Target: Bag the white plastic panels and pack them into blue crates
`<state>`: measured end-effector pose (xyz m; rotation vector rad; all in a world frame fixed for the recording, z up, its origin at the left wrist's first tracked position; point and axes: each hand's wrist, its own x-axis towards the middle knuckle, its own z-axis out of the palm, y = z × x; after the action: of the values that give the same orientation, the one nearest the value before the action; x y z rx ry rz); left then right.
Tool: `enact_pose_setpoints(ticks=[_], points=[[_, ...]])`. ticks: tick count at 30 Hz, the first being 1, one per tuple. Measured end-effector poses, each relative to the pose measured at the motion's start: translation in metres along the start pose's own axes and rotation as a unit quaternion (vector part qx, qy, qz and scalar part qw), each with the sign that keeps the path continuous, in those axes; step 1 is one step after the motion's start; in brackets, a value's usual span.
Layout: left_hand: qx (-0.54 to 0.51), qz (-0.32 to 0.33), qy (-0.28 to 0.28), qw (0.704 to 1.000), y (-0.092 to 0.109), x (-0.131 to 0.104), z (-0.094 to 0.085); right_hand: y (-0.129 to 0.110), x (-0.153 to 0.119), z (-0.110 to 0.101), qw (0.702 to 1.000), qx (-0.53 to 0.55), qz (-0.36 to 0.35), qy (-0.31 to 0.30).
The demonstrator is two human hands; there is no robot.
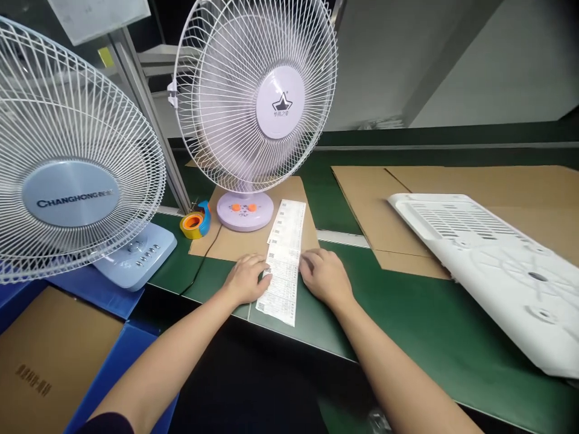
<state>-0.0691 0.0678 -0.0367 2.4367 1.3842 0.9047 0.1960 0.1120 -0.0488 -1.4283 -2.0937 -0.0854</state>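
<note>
A long strip of white printed paper labels (284,259) lies over the table and the cardboard, pointing away from me. My left hand (248,278) rests palm down at its left edge, thumb apart from the fingers and touching the paper. On the other side, my right hand (326,276) lies palm down with loosely bent fingers at the strip's right edge; its thumb is hidden. Neither hand grips anything that I can see. Just beyond the strip stands a lilac table fan (245,212) with orange buttons and a white wire guard, on a cardboard sheet (212,244).
A blue fan (70,193) stands at the left, above a blue-edged cardboard box (54,355). A tape dispenser (197,222) sits beside the lilac fan. Across the green table (407,337), a white plastic slotted panel (497,265) leans over flat cardboard (362,211).
</note>
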Motion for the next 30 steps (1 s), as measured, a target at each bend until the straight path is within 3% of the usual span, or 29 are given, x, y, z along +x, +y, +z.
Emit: enact_pose_setpoints(ticks=[13, 18, 30], points=[[-0.018, -0.008, 0.036, 0.999, 0.001, -0.001, -0.004, -0.007, -0.001, -0.007, 0.999, -0.031, 0.011, -0.016], [-0.001, -0.004, 0.020, 1.000, 0.000, -0.002, -0.003, -0.009, -0.002, -0.010, 0.998, -0.045, -0.020, -0.049], [0.029, 0.003, -0.010, 1.000, -0.005, -0.001, -0.001, -0.013, -0.001, -0.011, 0.998, -0.025, 0.022, -0.052]])
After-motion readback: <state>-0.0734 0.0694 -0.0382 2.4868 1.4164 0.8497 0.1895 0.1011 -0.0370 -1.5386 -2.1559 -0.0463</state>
